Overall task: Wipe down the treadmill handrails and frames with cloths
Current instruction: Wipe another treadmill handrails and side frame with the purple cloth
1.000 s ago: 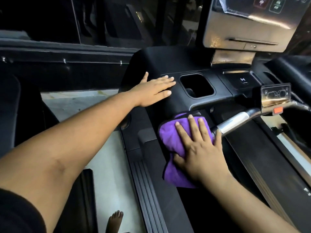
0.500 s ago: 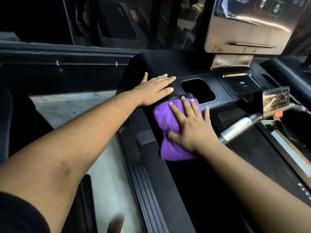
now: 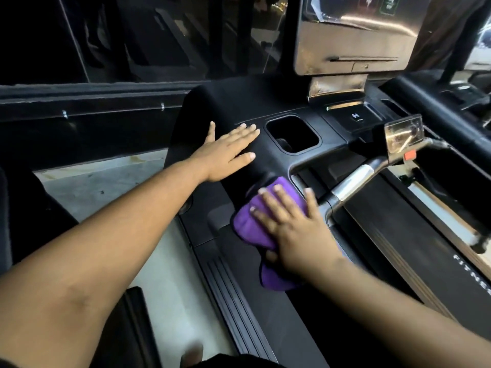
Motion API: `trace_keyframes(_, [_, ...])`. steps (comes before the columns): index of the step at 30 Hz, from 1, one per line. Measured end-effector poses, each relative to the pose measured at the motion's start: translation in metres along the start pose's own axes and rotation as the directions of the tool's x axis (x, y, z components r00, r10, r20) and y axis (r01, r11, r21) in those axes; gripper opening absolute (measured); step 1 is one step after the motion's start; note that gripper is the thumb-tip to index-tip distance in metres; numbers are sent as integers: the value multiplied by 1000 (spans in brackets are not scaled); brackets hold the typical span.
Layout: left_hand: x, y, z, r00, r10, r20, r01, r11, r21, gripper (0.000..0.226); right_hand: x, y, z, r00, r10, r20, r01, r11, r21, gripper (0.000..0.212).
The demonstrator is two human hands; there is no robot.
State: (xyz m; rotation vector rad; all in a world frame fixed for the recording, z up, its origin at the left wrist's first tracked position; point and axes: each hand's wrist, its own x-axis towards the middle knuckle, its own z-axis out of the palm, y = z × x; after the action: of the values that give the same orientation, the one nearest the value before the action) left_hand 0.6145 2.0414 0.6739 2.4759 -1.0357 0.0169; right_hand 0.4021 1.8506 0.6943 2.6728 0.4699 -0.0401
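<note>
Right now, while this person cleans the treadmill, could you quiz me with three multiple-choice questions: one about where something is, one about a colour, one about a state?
1. Where does the left hand rest?
A. on the black console, left of the cup holder
B. on the silver handrail
C. on the screen

2. What colour is the cloth?
A. yellow
B. purple
C. white

3. How does the right hand meet the cloth?
A. it dangles it by a corner
B. it hovers clear of it
C. it presses it with spread fingers

Answers: 1 A, its flat palm lies beside the recess. 2 B, the fabric shows purple around the fingers. 3 C, the fingers lie splayed on top, near the handrail.
</note>
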Motion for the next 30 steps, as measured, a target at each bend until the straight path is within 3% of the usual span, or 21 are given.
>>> trace_keyframes(3, [-4,13,8,998,51,33,-52,998,33,66,1,53,-14,955,280,102,-295,936,194,92])
trace_keyframes(5, [-2,26,11,995,86,47,-88,995,46,66,9,68,-17,907,379,186,-418,867,270,89])
trace_keyframes(10, [7,54,13,979,194,65,-198,977,74,71,-37,31,0,949,314,16,-308,919,247,95])
trace_keyframes(12, [8,62,14,973,222,63,-225,973,56,75,-43,41,5,939,339,54,-339,893,296,94])
trace_keyframes(17, [6,79,17,986,153,72,-154,988,13,71,10,74,-9,820,534,206,-569,719,400,82])
trace_keyframes(21, [-1,81,21,992,114,58,-112,993,-32,67,-13,49,-5,890,443,111,-445,784,433,88])
trace_keyframes(24, [-3,83,23,992,119,46,-115,991,-67,77,-52,35,5,950,311,2,-297,904,308,97])
trace_keyframes(27, [0,88,25,995,101,16,-99,991,-90,87,-35,45,0,947,303,103,-320,886,336,100])
trace_keyframes(30, [4,95,27,997,75,-10,-75,990,-117,81,2,41,-11,940,316,133,-342,884,319,101])
